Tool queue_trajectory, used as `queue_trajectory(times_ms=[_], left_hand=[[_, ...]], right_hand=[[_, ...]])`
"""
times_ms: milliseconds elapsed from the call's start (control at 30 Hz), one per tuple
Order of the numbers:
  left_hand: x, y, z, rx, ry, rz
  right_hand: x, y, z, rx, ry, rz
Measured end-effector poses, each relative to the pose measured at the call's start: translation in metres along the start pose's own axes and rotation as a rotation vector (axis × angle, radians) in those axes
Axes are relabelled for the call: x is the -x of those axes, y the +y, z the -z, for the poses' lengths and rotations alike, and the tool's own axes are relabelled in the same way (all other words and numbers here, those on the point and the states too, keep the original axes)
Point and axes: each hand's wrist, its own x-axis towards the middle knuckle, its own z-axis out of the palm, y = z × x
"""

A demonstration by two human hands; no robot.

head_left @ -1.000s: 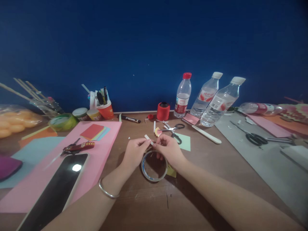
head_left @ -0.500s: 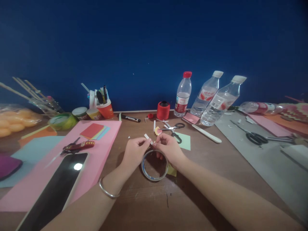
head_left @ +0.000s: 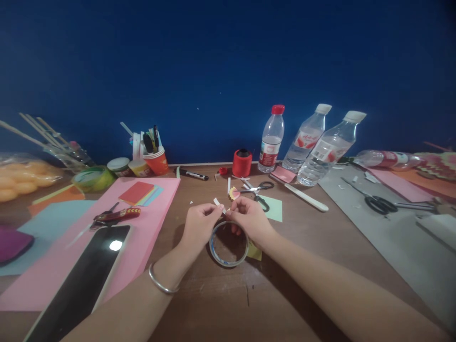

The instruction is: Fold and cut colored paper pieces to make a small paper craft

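Observation:
A narrow white paper strip (head_left: 216, 202) stands up between thumb and finger of my left hand (head_left: 201, 223), which is closed in a pinch. My right hand (head_left: 251, 221) is also closed, its thumb and forefinger meeting at the strip's lower end; the exact grip there is partly hidden. Just below both hands sits a roll of clear tape (head_left: 228, 265), close to the right fingers. A small yellow-and-pink piece (head_left: 233, 193) lies beyond the fingertips, by the scissors (head_left: 254, 190). Green paper (head_left: 274, 209) is to the right of my right hand, and a yellow slip (head_left: 254, 252) shows under its wrist.
Along the wall stand a red thread spool (head_left: 242, 163), a red-capped bottle (head_left: 271, 140), two tilted water bottles and a pen cup (head_left: 156, 162). A phone (head_left: 81, 280) rests on pink paper (head_left: 153, 209) at left. More scissors (head_left: 380, 204) lie on grey paper at right.
Almost nothing differs. Both hands keep their pinch on the strip in the same place; the view has shifted very slightly.

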Motion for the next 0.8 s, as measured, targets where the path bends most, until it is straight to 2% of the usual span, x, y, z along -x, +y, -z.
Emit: queue_trajectory(times_ms=[300,567,800], left_hand=[[-0.002,0.0028,0.0008,-0.011,-0.063,-0.011],[-0.0021,0.0034,0.0002,0.059,-0.097,0.0],[-0.0031,0.0059,0.0005,0.166,-0.156,0.045]], right_hand=[[-0.0021,0.0031,0.0016,-0.014,0.01,0.008],[-0.0016,0.0031,0.0011,0.007,0.015,0.026],[0.0008,0.0042,0.001,0.018,0.071,0.056]])
